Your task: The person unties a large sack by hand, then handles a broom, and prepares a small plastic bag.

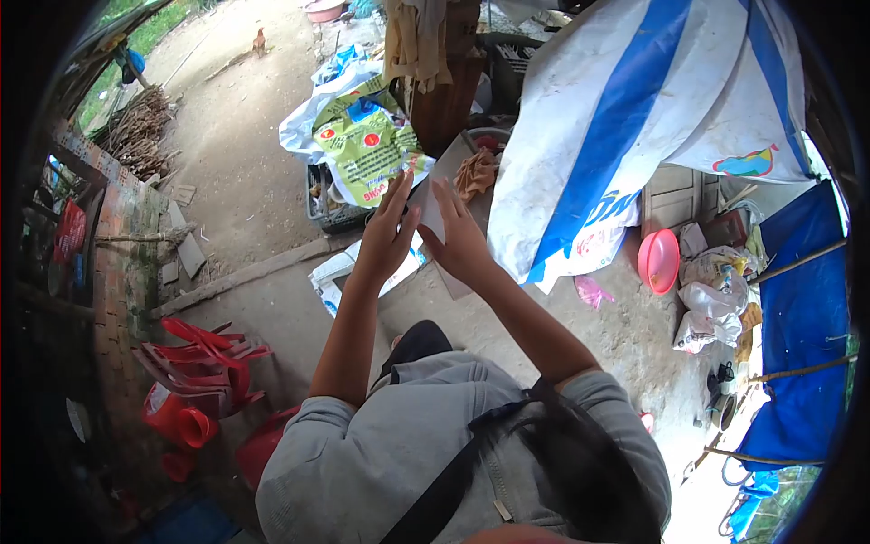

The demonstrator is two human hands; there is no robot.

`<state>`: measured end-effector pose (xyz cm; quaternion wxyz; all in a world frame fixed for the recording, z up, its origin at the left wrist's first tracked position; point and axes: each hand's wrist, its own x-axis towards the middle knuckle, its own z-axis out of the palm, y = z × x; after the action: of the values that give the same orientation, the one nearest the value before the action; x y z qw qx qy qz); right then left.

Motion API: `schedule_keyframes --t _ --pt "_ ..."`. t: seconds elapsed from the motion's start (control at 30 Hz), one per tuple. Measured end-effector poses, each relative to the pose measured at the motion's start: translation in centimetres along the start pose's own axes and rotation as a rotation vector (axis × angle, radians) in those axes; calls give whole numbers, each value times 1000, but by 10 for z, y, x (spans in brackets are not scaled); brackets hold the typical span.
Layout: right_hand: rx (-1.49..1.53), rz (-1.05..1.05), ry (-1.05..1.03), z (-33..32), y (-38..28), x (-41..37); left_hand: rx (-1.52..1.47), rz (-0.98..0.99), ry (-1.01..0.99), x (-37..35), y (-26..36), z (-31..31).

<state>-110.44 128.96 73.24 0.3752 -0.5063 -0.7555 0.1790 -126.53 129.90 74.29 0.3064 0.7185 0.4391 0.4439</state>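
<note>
Both arms reach forward in the middle of the view. My left hand (390,231) is raised with its fingers stretched out and the thumb apart, and nothing shows in it. Facing it across a small gap is my right hand (458,231), also spread and holding nothing visible. Just beyond the fingertips lies a green and white printed sack (367,145) on top of a dark crate (331,210). A brown crumpled cloth (476,174) is beyond my right hand. Below my left wrist, a white and blue flat piece (328,279) lies on the floor.
A large white sack with blue stripes (594,136) hangs at the right. Farther right are a pink basin (659,261), plastic bags (711,304) and a blue tarp (802,317). Red plastic chairs (213,358) stand at the lower left. A chicken (259,43) is in the yard.
</note>
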Motion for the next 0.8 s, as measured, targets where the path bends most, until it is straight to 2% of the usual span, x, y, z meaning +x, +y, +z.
schedule_keyframes --t 0.07,0.2,0.27,0.33,0.43,0.53,0.63,0.73,0.8 --pt "-62 13 2 -16 2 -13 25 33 -26 2 6 12" --pt "-273 211 -3 -36 15 -40 -111 150 -173 17 16 39" --pt "-387 354 2 -47 20 -45 -32 241 -258 36 18 56" --pt "-468 495 4 -56 31 -49 -90 290 -347 55 26 73" --pt "-536 610 122 -77 27 -55 -143 364 -492 82 40 98" --pt "-604 754 273 -94 9 -68 -47 581 -581 99 54 122" --pt "-724 884 473 -97 11 -100 -205 627 -743 101 64 150" --pt "-701 1194 471 -87 3 -140 -286 655 -902 89 72 176" --pt "-727 1304 522 -81 -13 -166 -313 712 -1014 77 79 197"
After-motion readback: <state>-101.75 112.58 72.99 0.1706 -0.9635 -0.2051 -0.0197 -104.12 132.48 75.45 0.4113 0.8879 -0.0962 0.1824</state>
